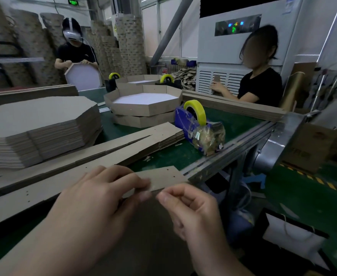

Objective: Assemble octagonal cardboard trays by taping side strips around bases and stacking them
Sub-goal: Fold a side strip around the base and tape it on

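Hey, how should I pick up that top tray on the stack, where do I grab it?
Pinch the top tray by its upright walls, fingers over the rim, one hand each side, coming from above. It sits flat and open-topped on a lower tray, so the walls are free and the base likely is not.

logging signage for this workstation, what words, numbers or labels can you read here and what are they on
No text reads clearly.
Green lit sign near the ceiling: blurred.
Lit display on the white cabinet unit: blurred digits.
Brown cardboard box on the floor: faint print, unreadable.
Sticker on the blue tape dispenser: too small.
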